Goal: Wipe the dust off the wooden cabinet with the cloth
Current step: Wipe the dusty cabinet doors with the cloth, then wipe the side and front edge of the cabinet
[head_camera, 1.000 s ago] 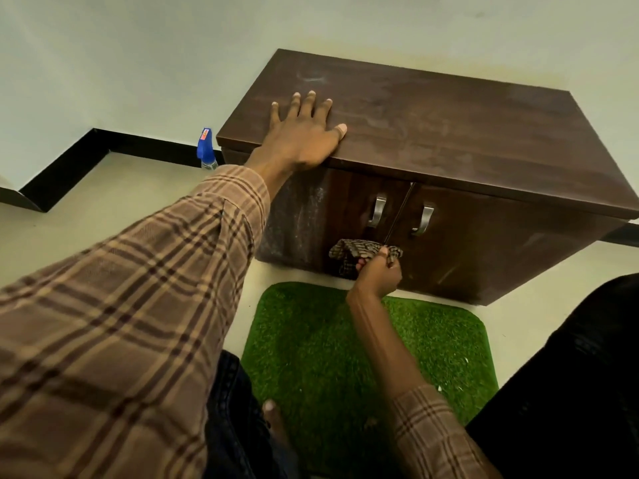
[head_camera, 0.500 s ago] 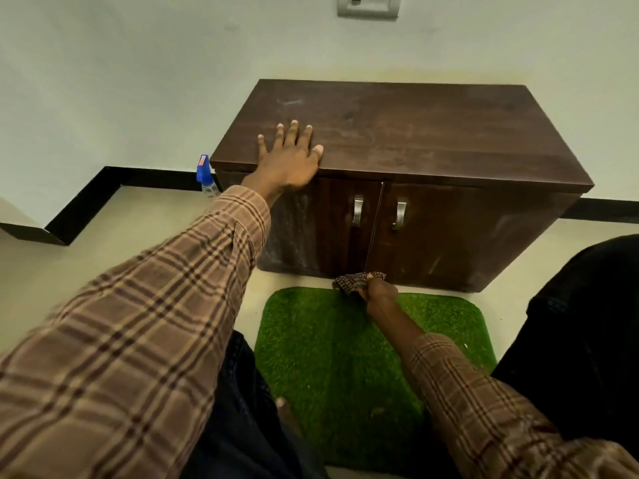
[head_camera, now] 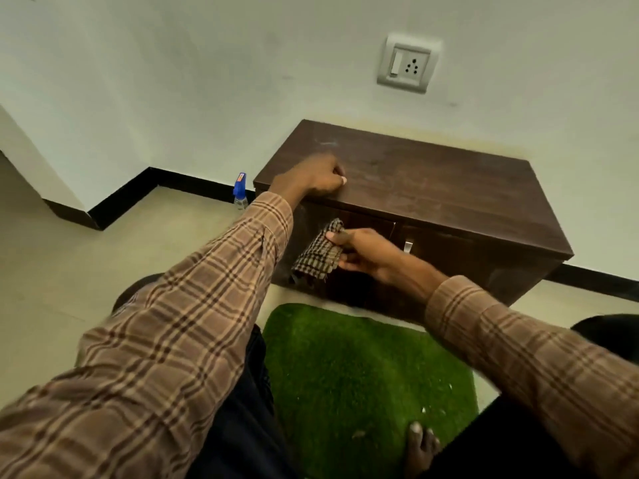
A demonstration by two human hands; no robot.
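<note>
A low dark wooden cabinet (head_camera: 432, 188) with two doors stands against the wall; its top shows a dusty film. My left hand (head_camera: 316, 179) rests on the cabinet's front left corner, fingers curled over the top edge. My right hand (head_camera: 363, 252) grips a brown checked cloth (head_camera: 318, 255) and holds it against the left door, near that door's upper part. One metal door handle (head_camera: 408, 245) shows just right of my right hand; the other is hidden behind it.
A green grass-like mat (head_camera: 366, 375) lies on the floor in front of the cabinet, with my bare foot (head_camera: 420, 447) on its near edge. A blue-capped spray bottle (head_camera: 240, 191) stands by the cabinet's left side. A wall socket (head_camera: 408, 65) is above.
My right hand has lifted the cloth from the floor edge of the cabinet up onto the left door. My left hand's fingers have curled from flat. The camera has pulled back and up.
</note>
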